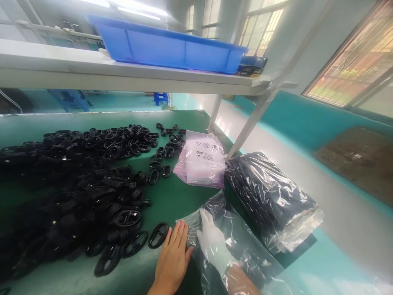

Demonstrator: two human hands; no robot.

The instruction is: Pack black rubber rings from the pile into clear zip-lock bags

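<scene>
My bare left hand [172, 259] lies flat with its fingers stretched out, at the left edge of a clear plastic bag [242, 235]. Against its fingers rests a coiled black cable [158, 235]. My right hand [213, 241], in a white glove, is extended over or inside the bag; the shiny film makes it hard to tell which. Its fingers point away from me and appear to grip nothing. Something dark shows through the far end of the bag. A large pile of coiled black cables [101, 192] spreads to the left.
Beyond the bag lies a pinkish plastic packet [204, 159] with printed warning marks. To the right is a filled clear bag [270, 196] with dark contents. A shelf [138, 82] crosses above the green table, carrying a blue bin [175, 49] and a small dark box [251, 67].
</scene>
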